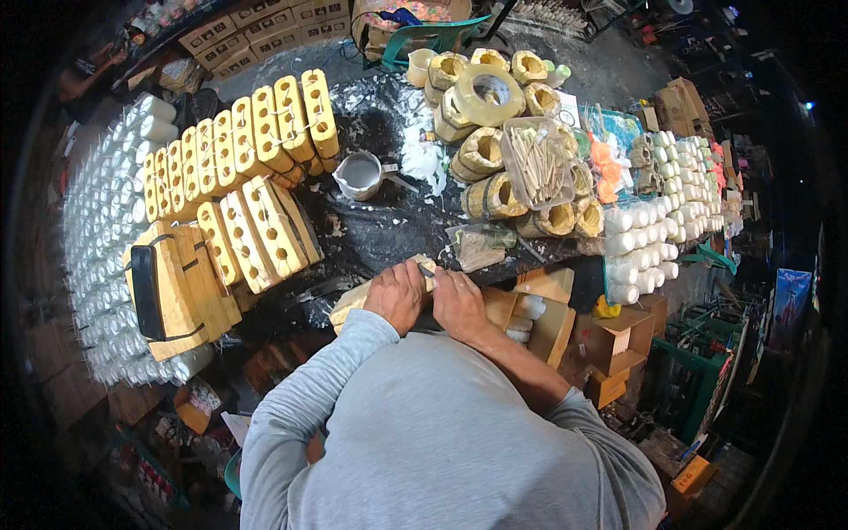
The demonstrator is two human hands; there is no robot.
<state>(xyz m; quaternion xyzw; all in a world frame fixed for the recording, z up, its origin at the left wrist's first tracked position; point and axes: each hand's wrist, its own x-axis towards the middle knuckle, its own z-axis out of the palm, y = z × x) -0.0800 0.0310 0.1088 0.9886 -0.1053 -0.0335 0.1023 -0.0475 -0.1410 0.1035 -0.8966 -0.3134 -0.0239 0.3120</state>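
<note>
At the near edge of the table, my left hand (396,297) is closed over a pale yellow block (351,302), which lies partly under it. My right hand (458,303) is right beside it, fingers pinched together at the block's far end. A small dark strip shows between the two hands; what it is I cannot make out. Just beyond my fingers lies a clear plastic bag (478,246). Farther off stands a pouring jug (359,175) with pale grey contents.
Yellow blocks with round holes (243,137) stand in rows at left, beside many white cylinders (106,230). At right are hollow yellow moulds (491,196), a tape roll (488,94), a tray of wooden sticks (539,163) and more white cylinders (638,247). Open cardboard boxes (616,340) sit below.
</note>
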